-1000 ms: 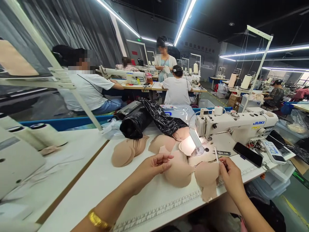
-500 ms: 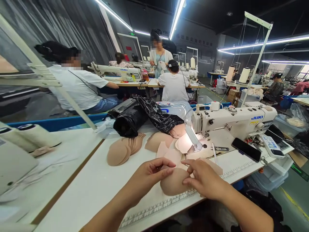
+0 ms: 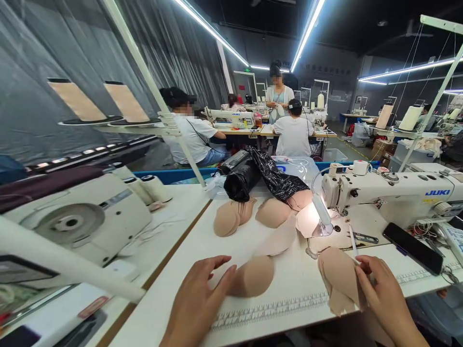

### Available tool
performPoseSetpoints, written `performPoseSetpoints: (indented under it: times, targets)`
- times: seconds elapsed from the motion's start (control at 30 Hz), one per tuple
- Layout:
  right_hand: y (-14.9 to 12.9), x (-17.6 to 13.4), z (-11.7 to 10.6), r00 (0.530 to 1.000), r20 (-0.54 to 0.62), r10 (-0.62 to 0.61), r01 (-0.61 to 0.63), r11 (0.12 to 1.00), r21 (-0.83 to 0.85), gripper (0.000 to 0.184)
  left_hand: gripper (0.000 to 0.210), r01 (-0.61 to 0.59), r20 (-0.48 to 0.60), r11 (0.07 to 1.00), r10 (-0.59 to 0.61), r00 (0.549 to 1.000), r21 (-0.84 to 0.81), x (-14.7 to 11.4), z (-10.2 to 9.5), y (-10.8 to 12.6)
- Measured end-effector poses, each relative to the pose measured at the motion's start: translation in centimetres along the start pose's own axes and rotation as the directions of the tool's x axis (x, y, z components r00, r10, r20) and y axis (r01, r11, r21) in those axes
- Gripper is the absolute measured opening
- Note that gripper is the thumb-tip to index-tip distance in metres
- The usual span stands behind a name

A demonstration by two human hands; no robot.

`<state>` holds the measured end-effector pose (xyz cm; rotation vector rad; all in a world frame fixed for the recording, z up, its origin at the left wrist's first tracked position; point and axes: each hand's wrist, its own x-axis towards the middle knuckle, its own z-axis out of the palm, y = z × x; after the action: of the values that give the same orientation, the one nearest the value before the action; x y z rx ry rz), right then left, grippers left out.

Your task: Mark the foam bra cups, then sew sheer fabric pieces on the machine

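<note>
On the white table before me lies a rounded beige bra cup piece. My left hand is at its left edge, thumb and fingers apart, the thumb touching or very near it. Further right, my right hand has its thumb and fingers closed on the right edge of overlapping beige fabric pieces, which hang slightly over the table's front edge. Beyond the hands are a pale cup piece, a fanned stack of cup pieces and another beige piece.
A JUKI sewing machine with a lit lamp stands at right, near thread snips and a black phone. A black plastic bag lies at the back. Another machine is at left. Co-workers sit and stand beyond.
My hands have moved apart; the right one has left the cup piece and taken hold of the fabric pieces at right. The view has swung left.
</note>
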<state>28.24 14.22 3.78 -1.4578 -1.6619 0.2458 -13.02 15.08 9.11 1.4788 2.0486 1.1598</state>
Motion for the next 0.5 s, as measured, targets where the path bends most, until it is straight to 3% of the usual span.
performPoseSetpoints:
  times: [0.03, 0.1, 0.17, 0.23, 0.33, 0.5]
  targets:
    - [-0.2, 0.0, 0.3, 0.997, -0.045, -0.059, 0.058, 0.998, -0.036, 0.03, 0.054, -0.087, -0.006, 0.994, 0.088, 0.996, 0.062, 0.2, 0.3, 0.3]
    - [-1.0, 0.3, 0.6, 0.983, -0.1, -0.154, 0.146, 0.986, -0.084, 0.026, 0.056, -0.268, 0.108, 0.953, 0.254, 0.961, 0.144, 0.6, 1.6, 1.5]
    - [-2.0, 0.6, 0.9, 0.971, -0.101, -0.216, 0.207, 0.974, -0.092, 0.021, 0.055, -0.419, 0.288, 0.89, 0.361, 0.887, 0.177, 1.2, 3.4, 3.2]
    - [-3.0, 0.8, 1.0, 0.963, -0.081, -0.259, 0.253, 0.965, -0.072, 0.018, 0.046, -0.495, 0.401, 0.853, 0.402, 0.823, 0.163, 2.1, 5.1, 4.9]
    - [-3.8, 0.6, 1.0, 0.952, -0.065, -0.299, 0.298, 0.954, -0.027, 0.016, 0.019, -0.502, 0.468, 0.857, 0.398, 0.789, 0.118, 3.9, 6.4, 6.4]
    - [-4.9, 0.3, 0.5, 0.944, -0.026, -0.33, 0.331, 0.942, 0.061, 0.02, 0.019, -0.341, 0.504, 0.94, 0.297, 0.811, -0.006, 5.4, 5.5, 6.9]
